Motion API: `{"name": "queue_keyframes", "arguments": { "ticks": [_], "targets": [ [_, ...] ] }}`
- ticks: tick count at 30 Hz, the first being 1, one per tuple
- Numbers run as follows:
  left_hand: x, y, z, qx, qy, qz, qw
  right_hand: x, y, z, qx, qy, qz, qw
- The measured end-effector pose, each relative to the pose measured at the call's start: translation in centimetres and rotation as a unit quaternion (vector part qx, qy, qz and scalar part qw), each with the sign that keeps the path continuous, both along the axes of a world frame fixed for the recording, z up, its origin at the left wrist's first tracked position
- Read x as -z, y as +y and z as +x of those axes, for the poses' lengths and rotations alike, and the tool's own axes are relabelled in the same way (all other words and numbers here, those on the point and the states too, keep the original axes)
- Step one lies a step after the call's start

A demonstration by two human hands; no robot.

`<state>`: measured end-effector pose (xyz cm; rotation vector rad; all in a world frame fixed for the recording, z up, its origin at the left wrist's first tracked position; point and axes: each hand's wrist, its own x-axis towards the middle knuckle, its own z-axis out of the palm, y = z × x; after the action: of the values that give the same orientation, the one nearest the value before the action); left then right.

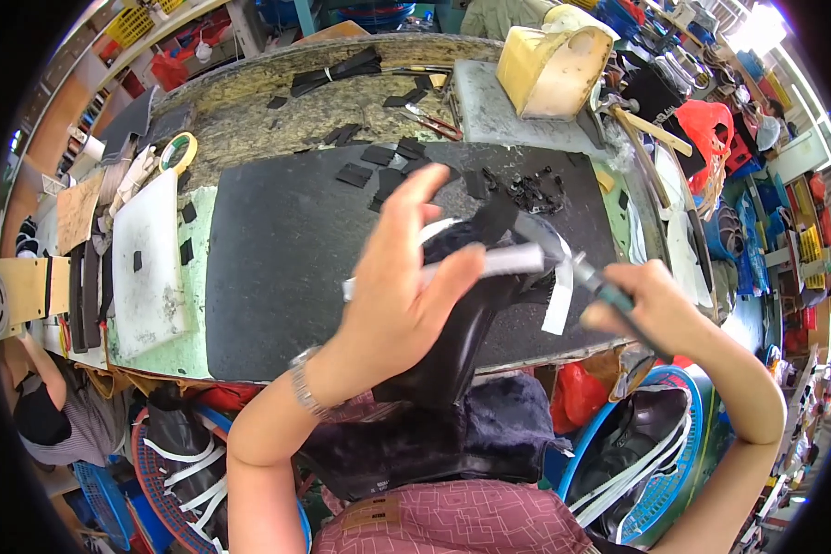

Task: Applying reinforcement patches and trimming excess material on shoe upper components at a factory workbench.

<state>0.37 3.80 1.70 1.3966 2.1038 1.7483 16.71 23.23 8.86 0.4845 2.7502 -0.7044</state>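
Note:
My left hand [392,286] is blurred, its thumb and fingers spread apart over a black leather boot [475,323]. A white strip [503,261] runs behind that hand across the boot's upper end, and I cannot tell whether the hand touches it. My right hand [651,300] is closed round the dark green-grey handle of a hand tool [609,294]. The tool's metal tip points at the boot's right side, near a hanging white strip end [556,305]. Dark furry lining [508,411] shows on the part lying toward my lap.
The boot rests over a black mat [268,277] on the bench. Black fabric pieces [353,174], small black bits [535,189] and red-handled pliers [434,122] lie beyond. A hammer [654,131] lies at right. Blue baskets [692,443] with boots flank me; another person [65,415] sits at left.

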Motion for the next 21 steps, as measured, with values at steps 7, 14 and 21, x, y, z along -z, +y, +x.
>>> {"name": "queue_keyframes", "arguments": {
  "ticks": [7,14,21],
  "targets": [
    [1.5,-7.7,-0.9,0.128,-0.179,-0.254,0.942,6.5,11.4,2.6,0.29,-0.025,0.069,0.954],
    [-3.4,-5.8,-3.5,-0.145,-0.306,0.19,0.922,10.8,13.5,5.9,0.203,0.09,0.405,0.887],
    [-2.6,-3.3,-2.0,-0.233,-0.091,0.213,0.944,6.8,-7.2,-3.0,-0.003,0.356,-0.268,0.895]
  ]
}}
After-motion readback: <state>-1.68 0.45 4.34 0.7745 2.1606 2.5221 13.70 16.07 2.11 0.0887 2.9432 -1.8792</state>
